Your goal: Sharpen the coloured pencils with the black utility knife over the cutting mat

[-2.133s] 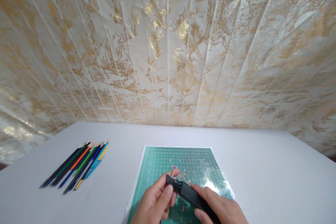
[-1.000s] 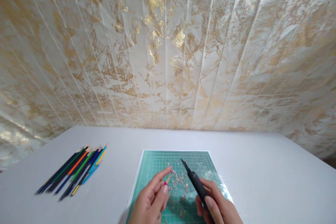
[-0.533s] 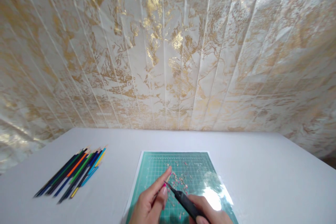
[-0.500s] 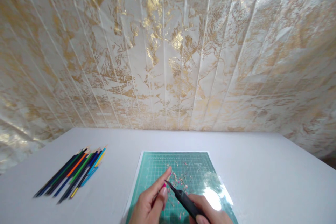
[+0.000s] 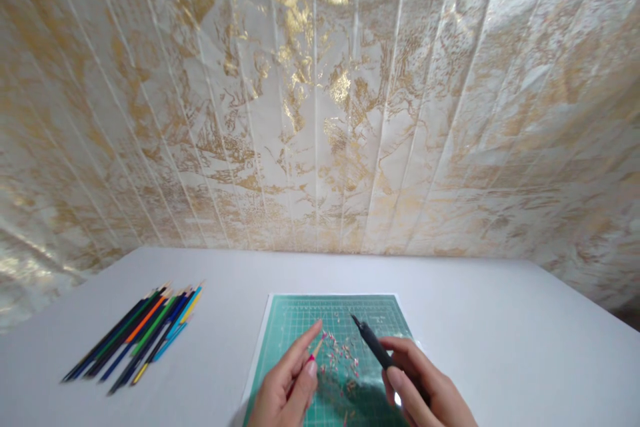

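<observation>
My left hand [image 5: 287, 387] pinches a pink coloured pencil [image 5: 316, 349], its pale sharpened tip pointing up and away over the green cutting mat [image 5: 293, 320]. My right hand [image 5: 425, 393] grips a black craft knife [image 5: 373, 345], the blade tip raised and held a little right of the pencil tip, not touching it. Pink and wood shavings [image 5: 343, 353] lie scattered on the mat between the two hands.
A bundle of several coloured pencils [image 5: 135, 335] lies on the white table [image 5: 500, 347] at the left. A gold-and-white patterned wall [image 5: 320, 113] rises right behind the table's far edge.
The knife was against the pencil tip half a second ago; now my right hand has swung the blade up and to the right, away from the pencil. More shavings lie on the mat.
</observation>
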Demonstrator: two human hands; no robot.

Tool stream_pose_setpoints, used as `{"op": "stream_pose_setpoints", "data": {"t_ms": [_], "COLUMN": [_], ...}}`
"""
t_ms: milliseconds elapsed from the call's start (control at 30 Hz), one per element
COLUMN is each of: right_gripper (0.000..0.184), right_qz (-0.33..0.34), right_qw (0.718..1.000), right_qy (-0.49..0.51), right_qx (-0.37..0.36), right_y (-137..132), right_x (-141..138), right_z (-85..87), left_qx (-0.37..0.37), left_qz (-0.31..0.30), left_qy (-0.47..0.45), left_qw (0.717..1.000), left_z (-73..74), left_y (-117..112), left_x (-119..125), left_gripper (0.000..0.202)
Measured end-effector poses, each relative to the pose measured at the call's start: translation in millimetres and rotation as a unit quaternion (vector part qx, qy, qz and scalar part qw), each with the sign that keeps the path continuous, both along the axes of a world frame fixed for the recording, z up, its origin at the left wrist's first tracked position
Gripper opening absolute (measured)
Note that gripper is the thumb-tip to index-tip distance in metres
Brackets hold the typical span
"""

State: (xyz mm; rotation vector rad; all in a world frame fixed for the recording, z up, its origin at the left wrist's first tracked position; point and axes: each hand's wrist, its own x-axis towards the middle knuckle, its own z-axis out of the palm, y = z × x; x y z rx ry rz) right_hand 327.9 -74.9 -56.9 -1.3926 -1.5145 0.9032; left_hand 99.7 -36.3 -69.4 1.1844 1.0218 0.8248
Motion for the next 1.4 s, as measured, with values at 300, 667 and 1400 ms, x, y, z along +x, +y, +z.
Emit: {"op": "stream_pose_setpoints", "data": {"t_ms": [300, 667, 1400], "right_gripper": [0.036, 0.044, 0.037], "right_qz": [0.041, 0.012, -0.015], "right_qw": [0.992, 0.978, 0.965], "right_qy": [-0.116, -0.209, -0.248], "right_qx": [-0.003, 0.008, 0.078], "right_y": [4.8, -29.4, -37.2], "right_x": [22.6, 57.0, 33.9], "right_z": [30.4, -1.7, -18.5], "left_qx": [0.05, 0.206, 0.261], "left_qz": [0.074, 0.023, -0.053], "left_qy": [-0.007, 0.169, 0.35], "left_qw": [0.996, 0.964, 0.898], "left_z": [18.3, 33.7, 37.5], "left_y": [-8.7, -11.7, -22.6], "left_x": [6.2, -34.5, 4.1], "left_gripper": [0.065, 0.04, 0.048]}}
